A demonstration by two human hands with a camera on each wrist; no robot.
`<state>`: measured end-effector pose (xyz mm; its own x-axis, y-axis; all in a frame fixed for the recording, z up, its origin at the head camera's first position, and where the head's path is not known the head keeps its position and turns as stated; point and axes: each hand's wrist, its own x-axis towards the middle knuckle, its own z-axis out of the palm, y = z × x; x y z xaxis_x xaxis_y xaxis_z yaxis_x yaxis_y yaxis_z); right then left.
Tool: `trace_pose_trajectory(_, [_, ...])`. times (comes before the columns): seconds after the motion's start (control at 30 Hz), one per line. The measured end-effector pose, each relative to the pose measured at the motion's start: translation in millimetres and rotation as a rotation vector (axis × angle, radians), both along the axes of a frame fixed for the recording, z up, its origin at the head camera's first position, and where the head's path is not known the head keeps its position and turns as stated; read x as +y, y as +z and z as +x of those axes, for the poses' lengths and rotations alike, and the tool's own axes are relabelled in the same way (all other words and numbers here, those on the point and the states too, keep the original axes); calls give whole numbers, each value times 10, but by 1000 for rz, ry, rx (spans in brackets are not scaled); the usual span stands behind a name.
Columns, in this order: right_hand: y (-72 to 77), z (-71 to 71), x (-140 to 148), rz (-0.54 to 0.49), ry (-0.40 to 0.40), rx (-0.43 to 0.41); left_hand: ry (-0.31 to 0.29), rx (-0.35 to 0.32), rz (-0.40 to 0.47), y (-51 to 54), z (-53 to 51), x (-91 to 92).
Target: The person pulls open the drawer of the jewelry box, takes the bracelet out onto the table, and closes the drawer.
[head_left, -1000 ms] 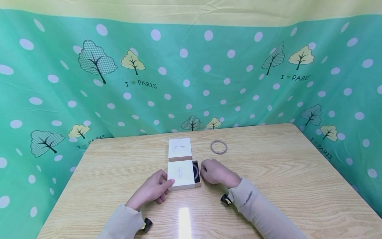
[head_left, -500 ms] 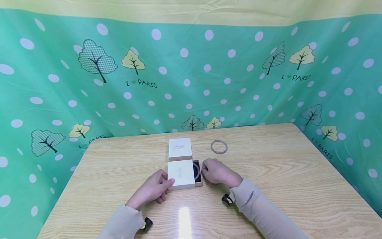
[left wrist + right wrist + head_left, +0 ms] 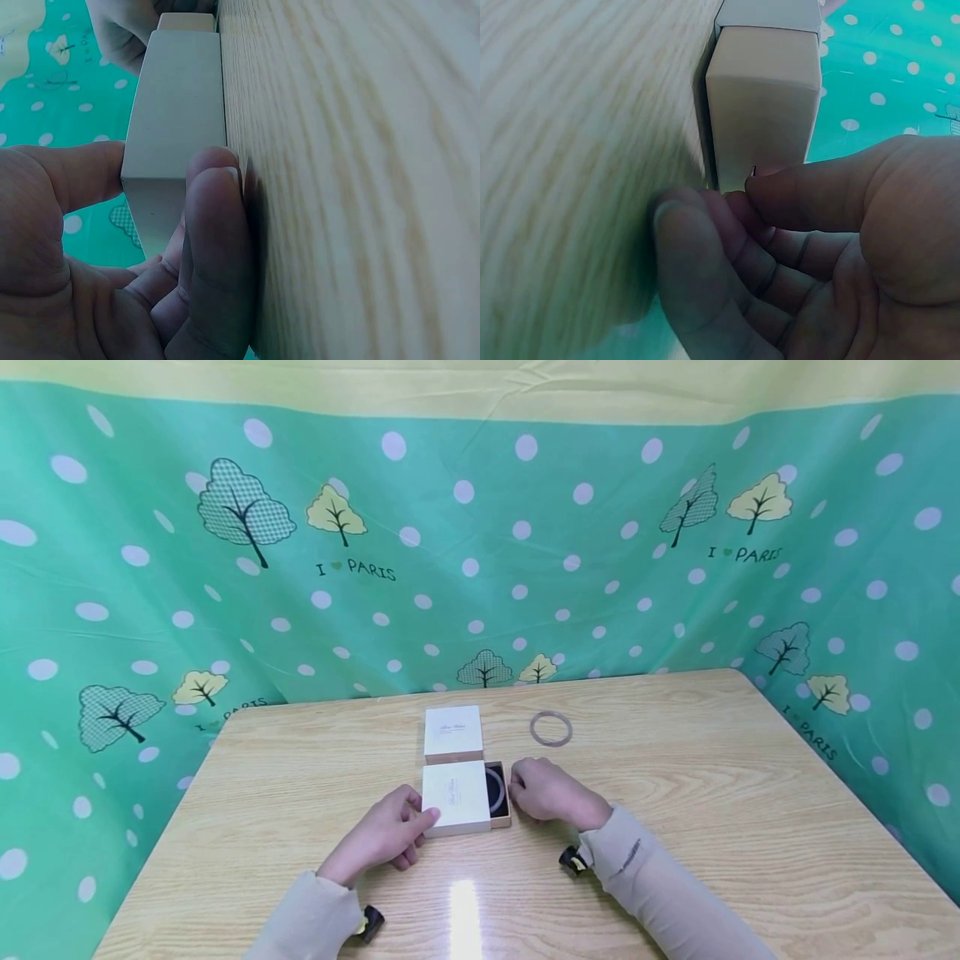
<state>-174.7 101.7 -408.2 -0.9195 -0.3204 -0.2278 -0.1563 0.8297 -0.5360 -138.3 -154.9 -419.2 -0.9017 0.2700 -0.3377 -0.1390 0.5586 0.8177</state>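
Note:
A white slide-out jewelry box lies on the table, its tan inner drawer part-way out to the right. Inside the drawer, against a dark lining, part of a bangle shows; the cover hides the rest. My left hand grips the cover at its left end, thumb on top, fingers along the side. At the drawer's end face my right hand pinches a small pull tab between thumb and fingertips; only a dark sliver of it shows.
Directly behind stands a second white box, closed, near the first. A pale purple-grey bangle lies flat to its right. The wooden table ends at a green dotted curtain.
My right hand has moved slightly right, and the drawer has slid a little further out, baring more of the bangle. The left hand keeps the cover in place.

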Motion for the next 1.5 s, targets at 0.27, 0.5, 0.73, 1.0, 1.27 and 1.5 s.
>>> trace_pose_trajectory(0.27, [13,10,11,-8,-12,-22,-2,-2,3,-2,-1,-4])
trace_pose_trajectory(0.5, [30,13,23,-2,-19,-19,-2,3,7,-6,-3,-7])
trace_pose_trajectory(0.73, [34,22,46,-6,-17,-11,-3,-2,14,-4,-5,-2])
trace_pose_trajectory(1.0, [38,34,66,-2,-20,-6,2,-4,4,2,-6,-1])
trace_pose_trajectory(1.27, [28,23,93,5,-24,-3,2,-8,3,4,-7,1])
trace_pose_trajectory(1.5, [39,25,88,15,-23,5,4,-6,5,10,-1,-2])
